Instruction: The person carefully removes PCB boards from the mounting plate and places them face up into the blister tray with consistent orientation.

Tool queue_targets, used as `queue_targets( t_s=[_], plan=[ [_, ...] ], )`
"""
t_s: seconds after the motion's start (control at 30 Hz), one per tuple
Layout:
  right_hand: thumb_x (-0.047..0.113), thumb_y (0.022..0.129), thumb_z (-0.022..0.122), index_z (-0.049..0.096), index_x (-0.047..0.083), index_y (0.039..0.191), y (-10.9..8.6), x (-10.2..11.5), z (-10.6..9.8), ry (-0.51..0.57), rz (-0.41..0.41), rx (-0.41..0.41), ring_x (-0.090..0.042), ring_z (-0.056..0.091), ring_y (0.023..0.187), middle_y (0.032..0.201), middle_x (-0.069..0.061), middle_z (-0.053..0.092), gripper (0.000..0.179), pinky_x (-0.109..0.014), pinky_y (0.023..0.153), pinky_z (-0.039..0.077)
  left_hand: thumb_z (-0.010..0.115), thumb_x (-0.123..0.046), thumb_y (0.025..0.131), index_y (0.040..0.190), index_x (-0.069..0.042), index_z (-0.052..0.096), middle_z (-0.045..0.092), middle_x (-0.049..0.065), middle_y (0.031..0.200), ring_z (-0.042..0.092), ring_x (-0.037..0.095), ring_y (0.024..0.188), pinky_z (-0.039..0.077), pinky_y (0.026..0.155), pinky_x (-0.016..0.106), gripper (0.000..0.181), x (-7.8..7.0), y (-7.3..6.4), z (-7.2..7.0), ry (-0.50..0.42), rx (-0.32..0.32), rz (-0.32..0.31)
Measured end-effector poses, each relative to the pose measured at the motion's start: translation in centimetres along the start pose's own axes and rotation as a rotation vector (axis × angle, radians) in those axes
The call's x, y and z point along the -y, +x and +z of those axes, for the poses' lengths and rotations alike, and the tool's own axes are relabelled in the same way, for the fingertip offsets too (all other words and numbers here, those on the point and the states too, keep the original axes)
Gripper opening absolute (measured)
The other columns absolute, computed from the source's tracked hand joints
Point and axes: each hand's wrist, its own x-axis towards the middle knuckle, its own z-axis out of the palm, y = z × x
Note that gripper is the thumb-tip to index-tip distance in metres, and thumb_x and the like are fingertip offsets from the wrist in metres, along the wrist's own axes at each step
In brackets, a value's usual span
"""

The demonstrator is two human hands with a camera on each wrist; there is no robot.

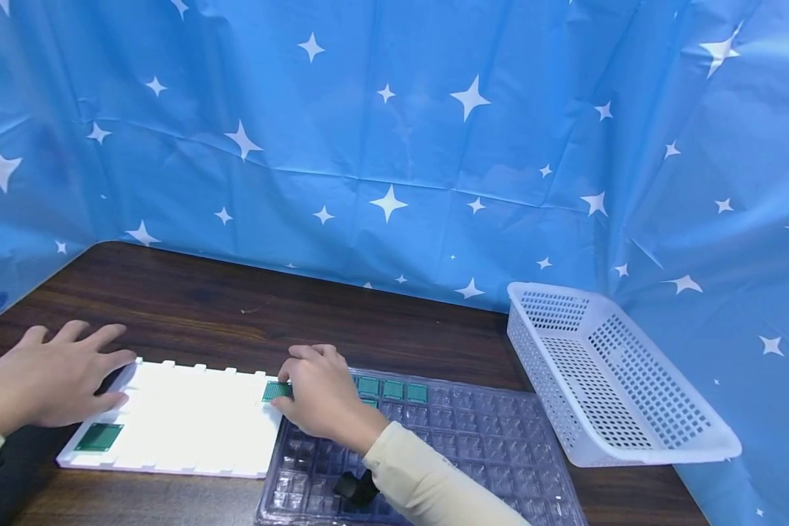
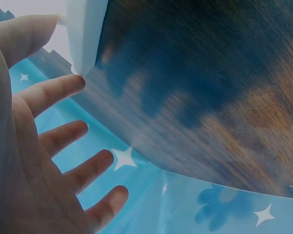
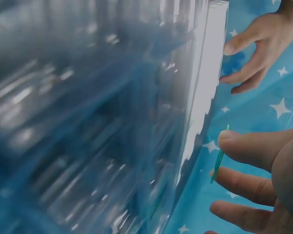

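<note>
My right hand (image 1: pixel 322 394) pinches a small green circuit board (image 1: pixel 276 391) between thumb and finger, over the right end of a white board (image 1: pixel 197 424). In the right wrist view that circuit board (image 3: pixel 219 158) shows edge-on at the fingertips. With fingers spread, my left hand (image 1: pixel 55 376) has its thumb and index fingertip right at the white board's left edge, as the left wrist view of the hand (image 2: pixel 53 146) shows. Another green circuit board (image 1: pixel 99 437) lies at the white board's lower left corner.
A clear plastic tray (image 1: pixel 500 438) of small compartments lies to the right, with several green circuit boards (image 1: pixel 392 389) in its back rows. Beyond it stands a white perforated basket (image 1: pixel 621 380). A blue star-patterned curtain (image 1: pixel 394 146) hangs behind the dark wooden table (image 1: pixel 204 307).
</note>
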Motion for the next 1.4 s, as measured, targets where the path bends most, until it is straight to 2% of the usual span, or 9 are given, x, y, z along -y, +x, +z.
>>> queue_targets(
  t_s=[0.4,1.0,1.4],
  plan=[
    [0.037,0.091,0.069,0.072,0.02,0.109,-1.4,-2.0,0.3,0.037,0.029,-0.001,-0.023,0.05,0.133,0.142,-0.003,0.057,0.025,-0.042,0.109,0.043,0.072,-0.058,0.076,0.116,-0.007,0.066,0.048,0.034,0.13,0.044,0.06,0.112,0.038,0.092,0.076,0.066,-0.1,0.3,0.1,0.0,0.01,0.003],
    [0.034,0.09,0.071,0.072,0.018,0.11,-3.8,-4.5,-0.4,0.085,0.097,0.007,-0.027,0.048,0.134,0.145,-0.004,0.053,0.025,-0.049,0.11,0.041,0.073,-0.056,0.075,0.114,-0.008,0.068,0.05,0.033,0.129,0.046,0.059,0.111,0.039,0.089,0.077,0.062,-0.1,0.1,0.1,0.0,-0.022,0.018],
    [0.033,0.09,0.071,0.071,0.017,0.11,-5.2,-6.3,-0.8,0.093,0.11,-0.007,-0.029,0.048,0.135,0.145,-0.006,0.054,0.025,-0.052,0.11,0.041,0.073,-0.057,0.075,0.114,-0.007,0.067,0.049,0.034,0.129,0.045,0.059,0.11,0.04,0.089,0.076,0.064,-0.2,0.4,0.0,-0.005,-0.007,0.023]
  ],
)
